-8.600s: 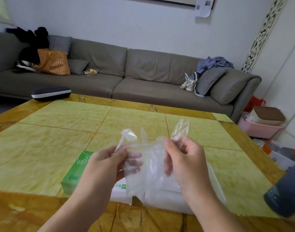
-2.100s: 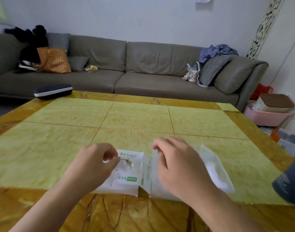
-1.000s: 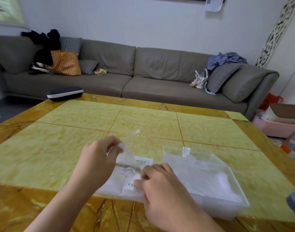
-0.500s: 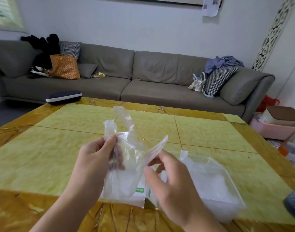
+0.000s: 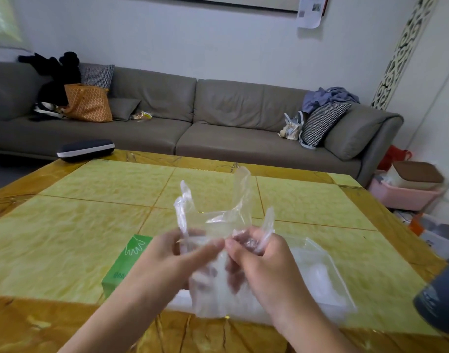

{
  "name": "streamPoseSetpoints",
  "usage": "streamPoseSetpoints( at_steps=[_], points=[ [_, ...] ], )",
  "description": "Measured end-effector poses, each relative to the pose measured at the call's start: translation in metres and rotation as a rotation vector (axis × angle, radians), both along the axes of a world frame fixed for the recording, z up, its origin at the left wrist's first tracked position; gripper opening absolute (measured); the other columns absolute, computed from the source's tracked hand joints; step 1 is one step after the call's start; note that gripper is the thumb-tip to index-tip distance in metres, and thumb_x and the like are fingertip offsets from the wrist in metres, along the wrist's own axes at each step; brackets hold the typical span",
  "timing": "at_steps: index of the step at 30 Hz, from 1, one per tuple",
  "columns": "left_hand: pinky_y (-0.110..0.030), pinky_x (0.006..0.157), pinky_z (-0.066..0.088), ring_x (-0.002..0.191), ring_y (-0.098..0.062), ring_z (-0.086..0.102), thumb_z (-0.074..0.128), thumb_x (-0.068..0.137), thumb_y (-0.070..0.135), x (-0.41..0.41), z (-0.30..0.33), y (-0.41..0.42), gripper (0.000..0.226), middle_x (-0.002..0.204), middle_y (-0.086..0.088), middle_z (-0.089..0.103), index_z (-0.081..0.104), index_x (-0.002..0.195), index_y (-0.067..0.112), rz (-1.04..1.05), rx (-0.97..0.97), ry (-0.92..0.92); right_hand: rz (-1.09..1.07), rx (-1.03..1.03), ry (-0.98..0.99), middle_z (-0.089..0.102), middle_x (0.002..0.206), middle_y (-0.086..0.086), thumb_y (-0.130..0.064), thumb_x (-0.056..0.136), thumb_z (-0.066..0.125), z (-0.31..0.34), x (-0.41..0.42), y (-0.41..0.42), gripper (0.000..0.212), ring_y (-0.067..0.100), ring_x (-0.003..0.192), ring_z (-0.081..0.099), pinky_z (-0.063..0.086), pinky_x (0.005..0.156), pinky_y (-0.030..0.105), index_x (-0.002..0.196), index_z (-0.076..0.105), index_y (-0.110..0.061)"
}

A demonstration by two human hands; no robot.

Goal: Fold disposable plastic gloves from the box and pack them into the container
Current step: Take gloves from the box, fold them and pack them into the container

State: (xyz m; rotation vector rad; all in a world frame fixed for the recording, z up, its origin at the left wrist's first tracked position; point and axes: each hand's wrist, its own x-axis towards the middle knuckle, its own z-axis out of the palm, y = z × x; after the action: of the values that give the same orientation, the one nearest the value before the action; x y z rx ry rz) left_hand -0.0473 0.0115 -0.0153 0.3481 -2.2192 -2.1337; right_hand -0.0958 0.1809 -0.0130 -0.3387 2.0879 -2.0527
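Note:
A clear disposable plastic glove (image 5: 219, 217) hangs in the air above the table's near edge, its fingers pointing up. My left hand (image 5: 167, 261) pinches its left side and my right hand (image 5: 261, 263) grips its right side. Behind my left hand lies the green and white glove box (image 5: 127, 261), partly hidden. The clear plastic container (image 5: 322, 273) sits to the right of my hands with folded gloves inside.
The yellow-green tiled table (image 5: 91, 225) stretches ahead. A dark case (image 5: 85, 149) lies at its far left edge. A dark cylindrical object (image 5: 440, 299) stands at the right edge. A grey sofa (image 5: 218, 123) runs behind the table.
A new glove came out of the box and was lifted. Since half a second ago my hands have drawn together on it, and its fingers now stand upright.

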Motion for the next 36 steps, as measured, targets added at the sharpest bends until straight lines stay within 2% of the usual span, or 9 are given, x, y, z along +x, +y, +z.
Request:
streamPoseSetpoints(
  at_steps=[4, 8, 12, 14, 17, 21, 26, 31, 36],
  points=[
    [-0.04, 0.06, 0.062, 0.067, -0.029, 0.073, 0.061, 0.099, 0.001, -0.001, 0.0, 0.003, 0.011, 0.081, -0.021, 0.075, 0.071, 0.104, -0.002, 0.175, 0.071, 0.082, -0.03, 0.041, 0.041, 0.068, 0.063, 0.011, -0.011, 0.1, 0.068, -0.001, -0.003, 0.003, 0.008, 0.024, 0.052, 0.06, 0.053, 0.055, 0.035, 0.098, 0.067, -0.003],
    [-0.04, 0.059, 0.059, 0.069, -0.033, 0.071, 0.048, 0.105, 0.005, -0.003, 0.005, -0.006, 0.024, 0.088, -0.024, 0.075, 0.072, 0.104, 0.001, 0.264, 0.204, 0.063, -0.049, -0.017, 0.016, 0.064, 0.062, 0.012, -0.008, 0.1, 0.067, 0.0, -0.008, 0.009, 0.008, 0.021, 0.051, 0.057, 0.051, 0.051, 0.029, 0.096, 0.068, -0.001],
    [-0.045, 0.065, 0.061, 0.079, -0.035, 0.076, 0.072, 0.091, 0.042, 0.0, 0.005, -0.001, 0.038, 0.094, -0.018, 0.077, 0.071, 0.109, 0.009, 0.051, 0.127, -0.003, -0.018, 0.043, 0.035, 0.065, 0.062, 0.011, -0.012, 0.101, 0.067, -0.004, -0.01, 0.01, 0.01, 0.023, 0.051, 0.057, 0.05, 0.054, 0.033, 0.095, 0.067, -0.003],
    [-0.045, 0.065, 0.063, 0.075, -0.033, 0.076, 0.08, 0.087, 0.026, -0.001, 0.002, 0.001, 0.034, 0.086, -0.017, 0.077, 0.068, 0.11, 0.004, 0.077, 0.029, -0.012, 0.002, 0.092, 0.066, 0.066, 0.061, 0.009, -0.013, 0.101, 0.067, -0.005, -0.009, 0.009, 0.009, 0.022, 0.051, 0.058, 0.052, 0.056, 0.034, 0.096, 0.067, -0.005],
    [-0.039, 0.062, 0.063, 0.072, -0.033, 0.075, 0.065, 0.098, 0.006, -0.002, 0.001, -0.003, 0.014, 0.083, -0.021, 0.076, 0.067, 0.109, -0.003, 0.143, 0.062, 0.023, -0.016, 0.122, 0.107, 0.067, 0.062, 0.008, -0.013, 0.1, 0.068, -0.004, -0.01, 0.009, 0.008, 0.021, 0.051, 0.06, 0.052, 0.056, 0.029, 0.095, 0.068, -0.007],
    [-0.035, 0.061, 0.061, 0.079, -0.036, 0.076, 0.051, 0.106, 0.004, -0.004, 0.003, -0.01, 0.02, 0.088, -0.023, 0.077, 0.069, 0.108, 0.0, 0.177, 0.153, 0.041, -0.061, 0.083, 0.088, 0.067, 0.062, 0.009, -0.013, 0.1, 0.068, -0.002, -0.014, 0.014, 0.01, 0.023, 0.05, 0.059, 0.051, 0.054, 0.029, 0.095, 0.068, -0.004],
    [-0.045, 0.071, 0.062, 0.085, -0.038, 0.076, 0.071, 0.092, 0.032, -0.004, 0.001, -0.004, 0.036, 0.095, -0.023, 0.076, 0.072, 0.102, -0.002, 0.067, 0.243, 0.023, -0.001, 0.083, 0.073, 0.066, 0.062, 0.011, -0.015, 0.099, 0.07, -0.004, -0.012, 0.012, 0.012, 0.024, 0.05, 0.059, 0.05, 0.055, 0.033, 0.092, 0.068, -0.006],
    [-0.034, 0.056, 0.061, 0.063, -0.029, 0.071, 0.07, 0.091, 0.0, -0.004, -0.004, 0.0, 0.01, 0.085, -0.027, 0.075, 0.072, 0.097, -0.007, 0.107, 0.144, 0.122, 0.024, 0.06, 0.059, 0.069, 0.067, 0.014, -0.019, 0.1, 0.069, -0.003, -0.014, 0.014, 0.021, 0.025, 0.055, 0.062, 0.053, 0.056, 0.034, 0.086, 0.073, -0.004],
    [-0.039, 0.062, 0.063, 0.067, -0.032, 0.07, 0.058, 0.097, -0.008, -0.002, -0.002, -0.007, 0.02, 0.09, -0.025, 0.076, 0.07, 0.11, 0.002, 0.075, 0.117, 0.146, -0.105, -0.027, 0.048, 0.061, 0.063, 0.013, -0.019, 0.107, 0.059, -0.003, -0.026, 0.023, 0.03, 0.025, 0.05, 0.054, 0.045, 0.048, 0.035, 0.088, 0.076, -0.001]
  ],
)
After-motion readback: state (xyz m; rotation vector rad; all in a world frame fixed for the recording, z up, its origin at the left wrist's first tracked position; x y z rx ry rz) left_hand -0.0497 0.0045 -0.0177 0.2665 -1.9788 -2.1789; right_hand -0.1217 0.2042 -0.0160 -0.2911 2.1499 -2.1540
